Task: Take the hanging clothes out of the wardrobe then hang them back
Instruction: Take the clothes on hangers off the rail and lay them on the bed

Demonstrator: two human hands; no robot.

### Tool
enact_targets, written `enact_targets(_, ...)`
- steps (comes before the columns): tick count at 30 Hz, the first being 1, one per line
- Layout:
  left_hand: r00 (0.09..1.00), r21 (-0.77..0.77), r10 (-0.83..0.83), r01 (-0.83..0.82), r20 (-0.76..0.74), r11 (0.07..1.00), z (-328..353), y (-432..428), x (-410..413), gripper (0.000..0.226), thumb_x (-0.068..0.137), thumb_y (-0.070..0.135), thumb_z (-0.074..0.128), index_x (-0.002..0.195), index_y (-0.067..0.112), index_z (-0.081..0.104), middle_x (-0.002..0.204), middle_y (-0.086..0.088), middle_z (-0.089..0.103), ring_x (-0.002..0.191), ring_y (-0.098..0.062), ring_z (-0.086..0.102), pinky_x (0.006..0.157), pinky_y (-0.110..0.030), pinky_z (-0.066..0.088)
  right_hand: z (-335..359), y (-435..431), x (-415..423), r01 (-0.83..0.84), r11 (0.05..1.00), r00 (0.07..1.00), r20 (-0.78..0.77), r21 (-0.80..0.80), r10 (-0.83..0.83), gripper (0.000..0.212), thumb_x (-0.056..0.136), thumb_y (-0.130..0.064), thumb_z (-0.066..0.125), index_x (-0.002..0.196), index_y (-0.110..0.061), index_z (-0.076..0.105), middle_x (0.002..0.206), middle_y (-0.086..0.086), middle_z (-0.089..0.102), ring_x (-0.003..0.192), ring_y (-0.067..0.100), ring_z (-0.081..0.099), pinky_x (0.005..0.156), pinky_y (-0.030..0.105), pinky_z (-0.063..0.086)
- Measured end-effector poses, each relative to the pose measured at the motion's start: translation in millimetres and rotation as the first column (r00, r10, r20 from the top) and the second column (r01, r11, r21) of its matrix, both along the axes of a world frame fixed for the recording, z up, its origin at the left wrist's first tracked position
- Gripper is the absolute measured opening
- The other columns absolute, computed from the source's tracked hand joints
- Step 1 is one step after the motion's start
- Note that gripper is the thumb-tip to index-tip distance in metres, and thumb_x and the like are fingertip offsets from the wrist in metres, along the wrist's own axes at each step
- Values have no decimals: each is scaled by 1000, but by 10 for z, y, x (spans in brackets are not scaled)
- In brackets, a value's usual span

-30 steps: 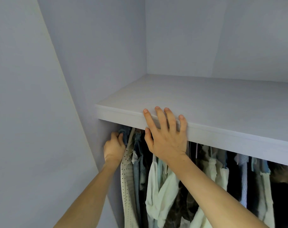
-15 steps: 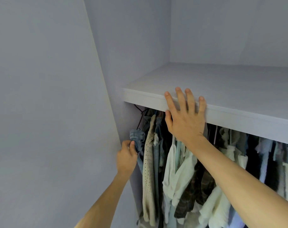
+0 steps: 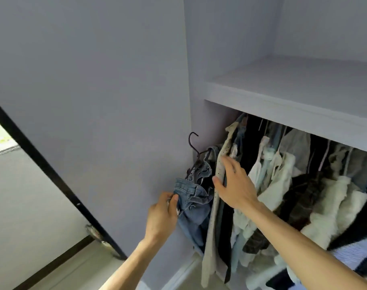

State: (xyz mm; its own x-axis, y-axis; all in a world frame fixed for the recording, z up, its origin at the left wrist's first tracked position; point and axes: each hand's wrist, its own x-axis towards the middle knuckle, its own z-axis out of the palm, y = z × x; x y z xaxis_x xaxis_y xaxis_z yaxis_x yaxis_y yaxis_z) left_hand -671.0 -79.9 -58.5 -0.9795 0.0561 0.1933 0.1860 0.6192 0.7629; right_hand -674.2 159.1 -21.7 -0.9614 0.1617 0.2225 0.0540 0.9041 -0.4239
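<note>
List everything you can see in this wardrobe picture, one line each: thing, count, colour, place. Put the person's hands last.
jeans: one, blue, left end of the wardrobe, lower than the hung row
hanger: one, black, carrying the jeans, hook in the open
dotted top: one, beige, leftmost of the hung row
hung clothes: many, white, pale blue and dark, under the shelf
shelf: one, grey, above the clothes
panel: one, grey with a black edge, left of the wardrobe
floor: pale, bottom left
left hand: pinching the jeans' waistband
right hand: fingers against the dotted top
</note>
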Motion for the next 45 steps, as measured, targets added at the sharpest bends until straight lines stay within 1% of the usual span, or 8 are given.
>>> enact_targets(4, 1000, -80, 1, -3, -17, 997, -97, -525, 551, 16, 102, 33, 49, 108, 21, 59, 83, 4, 72, 73, -23, 65, 63, -35, 45, -97, -449, 27, -140, 966, 984, 81, -215, 161, 78, 89, -75, 39, 153, -45, 8, 160, -20, 1, 131, 18, 50, 98, 45, 50)
enact_targets(8, 997, -146, 20, -31, -76, 989, -189, -1118, 1207, 22, 102, 34, 49, 104, 14, 59, 77, 2, 70, 63, -20, 62, 51, -13, 36, -80, -1105, 169, -329, 925, 926, 126, -189, 355, 58, 96, -65, 37, 147, -38, 37, 149, -12, 37, 107, 11, 59, 94, 34, 45)
enact_targets(13, 976, -148, 116, -145, -185, 978, -275, -1919, 2148, 31, 100, 43, 42, 96, 17, 58, 69, 6, 68, 59, -21, 59, 49, -25, 43, -261, -2116, 655, -505, 857, 857, 57, -106, 512, 38, 100, -58, 30, 74, -31, 37, 75, -9, 48, 73, 15, 49, 65, 33, 36)
enact_targets(22, 859, -415, 484, -506, -166, 756, -76, -3205, 3908, 29, 93, 59, 36, 104, 35, 50, 59, 9, 61, 52, -18, 61, 44, -26, 39, -407, -4025, 1896, -738, 640, 661, -38, -215, 749, 30, 101, -51, 30, 80, -31, 34, 84, -4, 45, 80, 18, 40, 69, 36, 34)
enact_targets(26, 725, -462, 679, -646, -120, 608, 192, -3502, 4459, 57, 86, 66, 36, 132, 35, 47, 107, 16, 60, 81, -18, 66, 61, -33, 48, -322, -4602, 2270, -810, 548, 572, -75, -207, 817, 31, 103, -49, 31, 81, -27, 36, 83, -3, 45, 77, 24, 46, 66, 35, 33)
enact_targets(31, 709, -368, 705, -659, -14, 655, 492, -3758, 4692, 55, 90, 58, 51, 141, 50, 31, 141, 28, 40, 119, -2, 52, 83, -31, 47, -113, -5183, 2474, -898, 413, 435, -171, -150, 884, 38, 103, -48, 34, 89, -16, 50, 83, -1, 46, 81, 29, 53, 67, 35, 37)
enact_targets(38, 660, -340, 746, -684, 88, 646, 619, -3954, 4289, 35, 90, 54, 51, 124, 45, 49, 117, 21, 61, 103, -3, 61, 86, -40, 54, 187, -5802, 2529, -968, 248, 244, -334, -33, 910, 49, 101, -53, 27, 86, -14, 52, 77, 3, 50, 66, 29, 52, 58, 37, 45)
enact_targets(45, 417, -271, 909, -877, -20, 396, 801, -4253, 4146, 16, 96, 43, 56, 111, 46, 60, 101, 15, 66, 91, -15, 63, 78, -41, 54, 400, -6416, 2351, -993, 112, 95, -376, 23, 922, 44, 102, -53, 33, 85, -16, 50, 80, -2, 42, 71, 31, 51, 61, 34, 38)
